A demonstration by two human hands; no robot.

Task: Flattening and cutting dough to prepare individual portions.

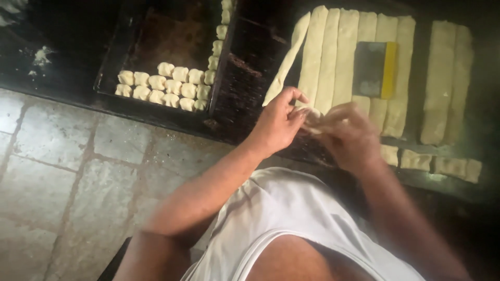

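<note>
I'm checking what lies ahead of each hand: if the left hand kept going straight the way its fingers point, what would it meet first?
The left hand points right, so it would likely meet the small dough piece pinched between both hands, then the blurred right hand. Depth is hard to judge.

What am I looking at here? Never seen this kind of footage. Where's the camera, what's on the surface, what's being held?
There is no machine here: a person works with two bare hands. The single picture comes from a camera worn on the person's head, looking down past a white sleeveless shirt.

The left hand and the right hand meet over a small piece of dough, pinched between them; the right hand is motion-blurred.

On the dark work surface lie long dough strips side by side, with a dough scraper, grey blade and yellow handle, resting on them. Cut dough pieces sit along the near edge. To the left, a dark baking tray holds rows of small shaped dough pieces. Below is a stone tile floor.
</note>
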